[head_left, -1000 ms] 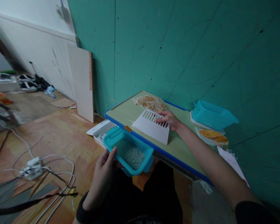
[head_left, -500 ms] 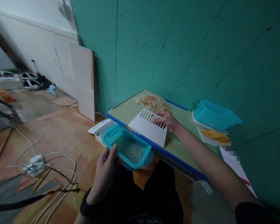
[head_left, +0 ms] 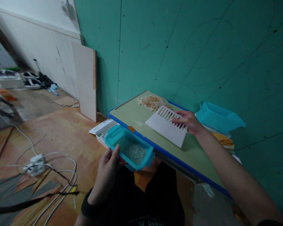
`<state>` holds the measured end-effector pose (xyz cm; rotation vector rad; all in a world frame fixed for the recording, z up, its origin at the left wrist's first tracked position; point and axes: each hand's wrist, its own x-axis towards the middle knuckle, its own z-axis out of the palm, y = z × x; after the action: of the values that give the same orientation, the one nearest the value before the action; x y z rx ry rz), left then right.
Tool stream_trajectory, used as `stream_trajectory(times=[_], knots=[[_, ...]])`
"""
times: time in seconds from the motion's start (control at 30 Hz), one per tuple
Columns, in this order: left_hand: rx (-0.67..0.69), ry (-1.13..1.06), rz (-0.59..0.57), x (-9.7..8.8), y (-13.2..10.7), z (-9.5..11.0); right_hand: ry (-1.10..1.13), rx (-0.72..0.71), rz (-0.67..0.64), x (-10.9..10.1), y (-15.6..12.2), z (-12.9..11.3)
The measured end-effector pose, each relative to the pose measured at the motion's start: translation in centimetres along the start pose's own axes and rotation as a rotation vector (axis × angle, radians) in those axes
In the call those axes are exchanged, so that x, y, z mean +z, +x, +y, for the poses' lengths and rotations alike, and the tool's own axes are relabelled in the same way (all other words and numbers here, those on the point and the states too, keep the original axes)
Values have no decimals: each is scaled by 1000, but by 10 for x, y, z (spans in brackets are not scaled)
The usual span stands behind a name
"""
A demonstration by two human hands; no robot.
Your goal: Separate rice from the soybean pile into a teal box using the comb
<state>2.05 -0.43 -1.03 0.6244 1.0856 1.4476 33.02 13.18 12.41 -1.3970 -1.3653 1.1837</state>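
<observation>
My left hand grips the near left rim of a teal plastic container, thumb over the edge. White grains like rice cover its bottom. The container sits just below the front edge of a small table. My right hand pinches a white slotted scraper by its slotted end, tilted above the tabletop. A few pale grains lie left of the scraper. Behind it spreads a pile of yellow beans mixed with white grains, partly hidden by the scraper.
A second teal container stands at the table's right rear against the green wall, with an orange cloth near it. A white box lies below the table's left end. A power strip and cables lie on the floor.
My right hand has lifted the scraper away from the front edge, back and to the right, uncovering some grains on the tabletop. My left hand and the container have hardly moved.
</observation>
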Motion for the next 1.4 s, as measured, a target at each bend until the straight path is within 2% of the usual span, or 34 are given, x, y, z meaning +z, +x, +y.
stream_trajectory(times=[0.1, 0.23, 0.47, 0.63, 0.83, 1.07, 1.4], knots=[[2, -1, -4, 2, 0, 0, -61, 28, 50, -17, -7, 1], [15, 36, -10, 6, -2, 2, -118, 33, 74, -19, -6, 6], [-11, 41, 14, 7, -6, 6, -63, 9, -29, 7, 8, 12], [55, 33, 59, 5, -4, 3, -36, 3, -71, 28, 18, 9], [50, 79, 7, 1, 2, 1, 0, 6, -117, 48, 36, 8], [51, 61, -2, -2, 2, 1, 32, 9, -189, 57, 43, 17], [33, 47, 2, 1, 0, 3, 56, 12, -181, 69, 25, 17]])
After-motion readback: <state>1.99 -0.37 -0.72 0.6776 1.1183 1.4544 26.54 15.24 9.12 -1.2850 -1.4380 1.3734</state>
